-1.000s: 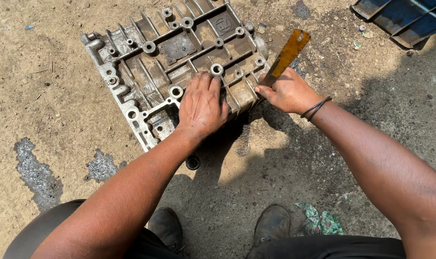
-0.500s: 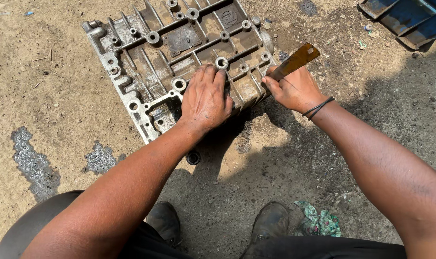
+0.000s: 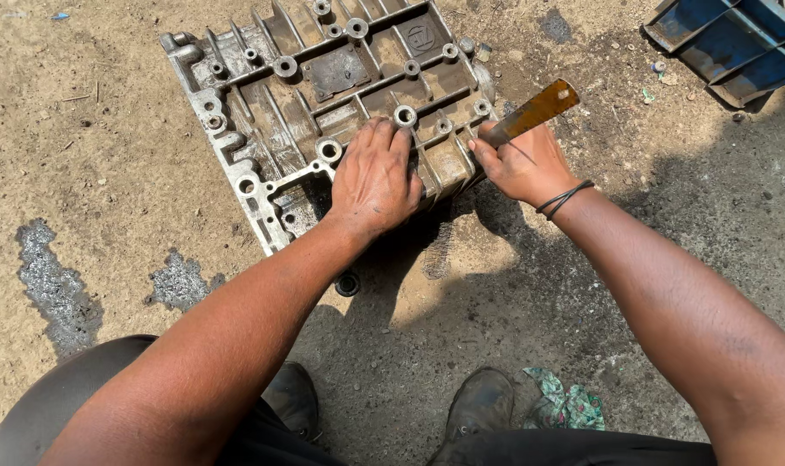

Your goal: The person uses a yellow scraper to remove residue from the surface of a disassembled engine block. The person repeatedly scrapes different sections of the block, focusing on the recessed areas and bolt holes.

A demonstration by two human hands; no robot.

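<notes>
A ribbed grey cast-metal engine cover [image 3: 297,95] with bolt holes lies flat on sandy ground. My left hand [image 3: 373,177] presses palm-down on its near edge, fingers spread over the ribs. My right hand [image 3: 522,164] grips a tool with a flat amber handle [image 3: 535,110]; the handle sticks up and to the right, and the tool's working end is hidden at the cover's right near corner. A dark band sits on my right wrist.
A blue ribbed panel [image 3: 729,43] lies at the top right. Dark oily patches [image 3: 56,276] stain the ground at left. A small black ring [image 3: 347,283] lies under the cover's near edge. My shoes [image 3: 479,406] and a green rag [image 3: 569,401] are at the bottom.
The tool's handle has tilted from steeply upright to lower and more rightward. My right hand stayed at the cover's corner. My left hand kept pressing the cover.
</notes>
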